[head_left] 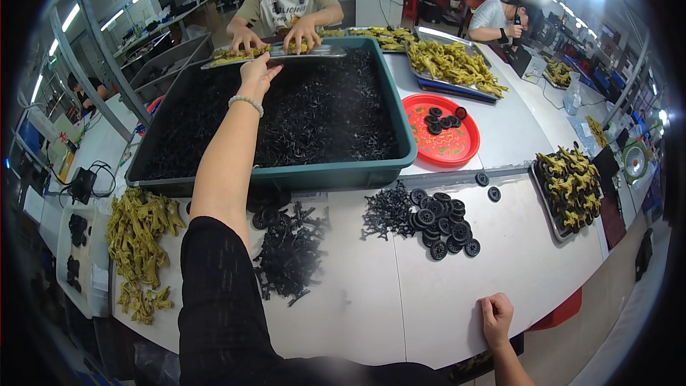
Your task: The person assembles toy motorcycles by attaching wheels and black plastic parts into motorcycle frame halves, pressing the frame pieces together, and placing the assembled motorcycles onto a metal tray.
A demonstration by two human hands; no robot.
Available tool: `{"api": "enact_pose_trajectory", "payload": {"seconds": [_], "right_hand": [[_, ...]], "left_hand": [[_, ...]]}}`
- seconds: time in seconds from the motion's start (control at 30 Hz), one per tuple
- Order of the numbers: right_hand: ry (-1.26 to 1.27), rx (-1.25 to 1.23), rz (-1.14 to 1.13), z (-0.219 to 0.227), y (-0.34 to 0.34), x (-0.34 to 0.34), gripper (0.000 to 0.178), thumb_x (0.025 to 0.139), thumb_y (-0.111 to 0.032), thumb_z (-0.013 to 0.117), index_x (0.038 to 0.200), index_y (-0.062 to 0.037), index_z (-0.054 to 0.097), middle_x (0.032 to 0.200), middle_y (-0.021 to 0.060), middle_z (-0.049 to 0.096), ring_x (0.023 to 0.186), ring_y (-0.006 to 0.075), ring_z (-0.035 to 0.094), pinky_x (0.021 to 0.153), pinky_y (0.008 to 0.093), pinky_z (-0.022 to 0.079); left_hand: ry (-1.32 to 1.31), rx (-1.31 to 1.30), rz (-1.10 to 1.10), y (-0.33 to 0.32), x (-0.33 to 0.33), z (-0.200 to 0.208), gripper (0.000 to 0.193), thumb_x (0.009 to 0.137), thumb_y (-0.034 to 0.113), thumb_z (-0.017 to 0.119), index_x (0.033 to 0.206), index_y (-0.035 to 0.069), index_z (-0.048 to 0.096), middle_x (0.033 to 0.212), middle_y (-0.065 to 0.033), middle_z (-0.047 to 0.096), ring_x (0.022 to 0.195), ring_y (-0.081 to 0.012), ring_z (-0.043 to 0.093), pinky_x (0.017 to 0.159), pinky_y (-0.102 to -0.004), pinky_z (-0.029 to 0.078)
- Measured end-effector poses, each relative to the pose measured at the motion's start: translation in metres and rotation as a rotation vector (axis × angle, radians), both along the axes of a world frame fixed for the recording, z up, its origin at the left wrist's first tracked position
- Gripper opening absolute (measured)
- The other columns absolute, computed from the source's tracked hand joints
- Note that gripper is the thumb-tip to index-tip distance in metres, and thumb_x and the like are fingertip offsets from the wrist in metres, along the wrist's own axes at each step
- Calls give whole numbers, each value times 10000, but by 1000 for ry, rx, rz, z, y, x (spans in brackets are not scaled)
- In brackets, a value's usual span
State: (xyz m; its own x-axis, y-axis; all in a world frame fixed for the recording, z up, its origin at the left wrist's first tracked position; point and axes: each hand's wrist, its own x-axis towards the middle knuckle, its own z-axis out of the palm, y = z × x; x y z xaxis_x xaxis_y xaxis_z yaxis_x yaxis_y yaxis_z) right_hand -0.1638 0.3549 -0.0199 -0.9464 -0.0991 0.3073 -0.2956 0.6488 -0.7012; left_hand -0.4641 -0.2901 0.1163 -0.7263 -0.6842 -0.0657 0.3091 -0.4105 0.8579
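Note:
My left hand [259,77], with a bead bracelet at the wrist, reaches across a large teal bin [321,174] filled with small black plastic parts [321,114]. It grips the near edge of a metal tray [325,53] that holds yellow-green figures. Opposite me, a co-worker's two hands rest on the figures in this tray. My right hand [496,318] is closed in a loose fist at the table's near right edge, with nothing visible in it. Nearest to it lie black wheels [443,221] in a heap, beside a pile of black branched parts [388,211].
Yellow-green figures [139,236] lie piled at left, next to more black parts [289,250]. A red round tray [439,150] holds several wheels. Loaded trays of figures [457,64] stand at the back, and another tray [568,189] at right. A white container [89,271] sits far left.

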Motion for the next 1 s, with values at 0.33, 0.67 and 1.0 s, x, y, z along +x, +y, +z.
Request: {"api": "enact_pose_trajectory", "payload": {"seconds": [0.33, 0.67, 1.0], "right_hand": [[8, -9, 10, -1, 1, 0, 91, 790, -43, 643, 712, -2, 621, 640, 109, 549, 619, 257, 517, 582, 350, 407], [5, -79, 5, -3, 4, 0, 71, 785, -31, 637, 720, -3, 640, 634, 108, 548, 610, 254, 518, 578, 347, 408], [9, -128, 19, 0, 2, 0, 78, 793, -29, 628, 726, 9, 642, 639, 112, 558, 609, 244, 528, 576, 338, 413]], "left_hand": [[-134, -111, 7, 6, -2, 65, 273, 966, 160, 535, 1159, -21, 471, 1069, -189, 613, 913, -383, 656, 781, -422, 597], [-199, -171, -118, 23, 40, 122, 107, 806, 73, 556, 855, 42, 466, 911, -174, 608, 930, -468, 650, 785, -455, 553], [-305, -257, -94, 26, 78, 127, 265, 763, 109, 595, 960, -6, 460, 992, -233, 600, 881, -432, 665, 818, -448, 565]]}}
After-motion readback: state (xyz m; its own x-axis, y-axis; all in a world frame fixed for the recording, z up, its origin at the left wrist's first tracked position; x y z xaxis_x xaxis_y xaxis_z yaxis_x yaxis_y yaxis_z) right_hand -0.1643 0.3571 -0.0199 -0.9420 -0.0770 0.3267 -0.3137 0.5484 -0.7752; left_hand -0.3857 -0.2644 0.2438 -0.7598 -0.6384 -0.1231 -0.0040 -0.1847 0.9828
